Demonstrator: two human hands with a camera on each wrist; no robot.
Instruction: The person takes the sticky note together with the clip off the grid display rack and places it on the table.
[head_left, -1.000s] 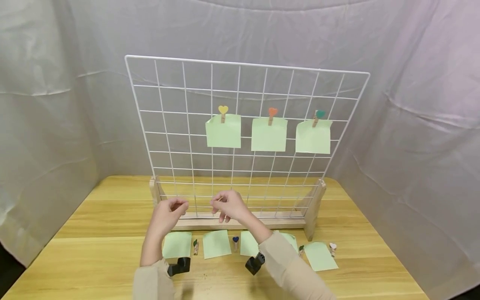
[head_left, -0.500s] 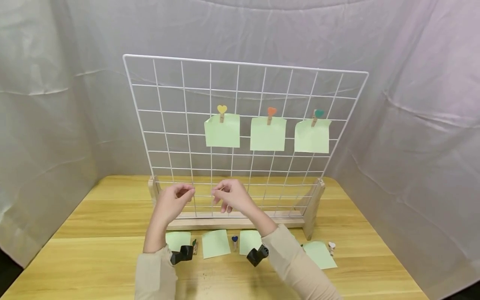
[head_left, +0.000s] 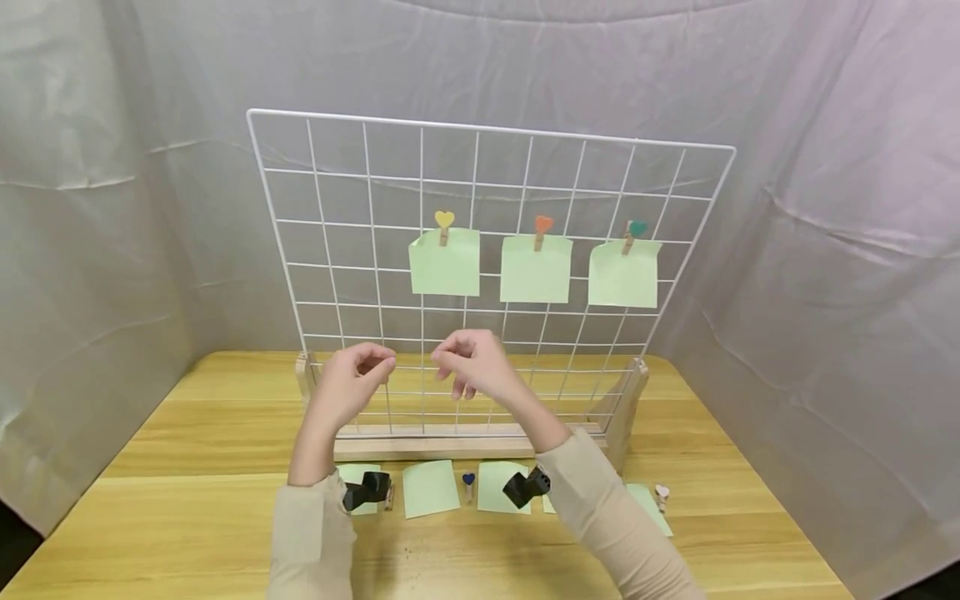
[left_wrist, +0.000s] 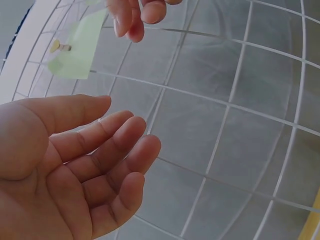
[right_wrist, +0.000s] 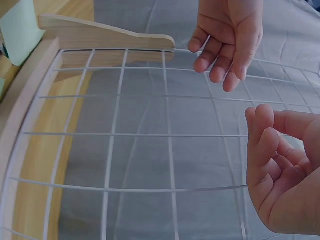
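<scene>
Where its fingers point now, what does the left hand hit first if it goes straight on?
Going by the left wrist view, the left hand would probably meet the white wire grid first, though depth is unclear.

Table (head_left: 187, 500): yellow, wood-grained surface. Cloth (head_left: 480, 58): grey, creased, hung behind the table and along its left and right sides, pinkish toward upper right.

You wear beige sleeves (head_left: 311, 537), lightly creased, ending partway up your forearms (head_left: 309, 461). Black angular unit (head_left: 367, 492) sits by your left cuff (head_left: 318, 493); similar black block (head_left: 525, 487) by the right.
</scene>
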